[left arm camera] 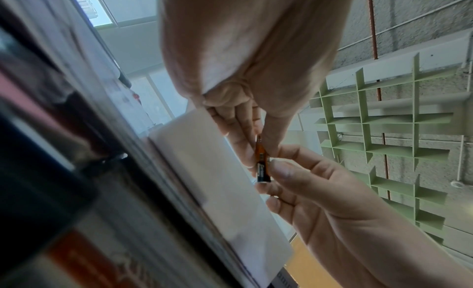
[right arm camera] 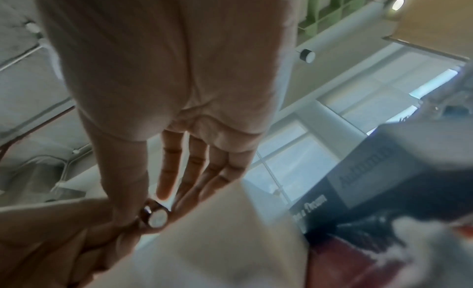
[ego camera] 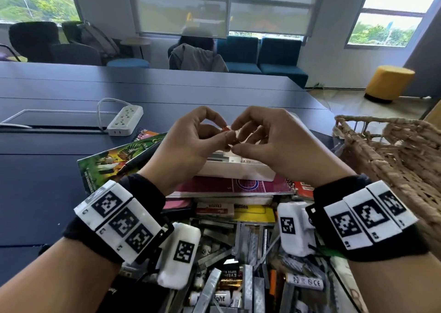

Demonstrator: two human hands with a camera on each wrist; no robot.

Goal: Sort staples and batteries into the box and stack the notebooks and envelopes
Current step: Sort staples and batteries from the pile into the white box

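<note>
A small copper-and-black battery is held in the air between both hands, above an open white box. My left hand pinches its copper end between thumb and fingers. My right hand pinches the black end. The left wrist view shows the battery upright, with the box behind it. In the right wrist view only its flat end shows. The box rests on a magenta notebook; a green notebook lies to the left. Loose staple strips and batteries are heaped under my wrists.
A wicker basket stands at the right. A white power strip lies on the dark blue table beyond the notebooks. Small red and yellow packets sit between the notebook stack and the heap. Chairs and sofas stand past the table.
</note>
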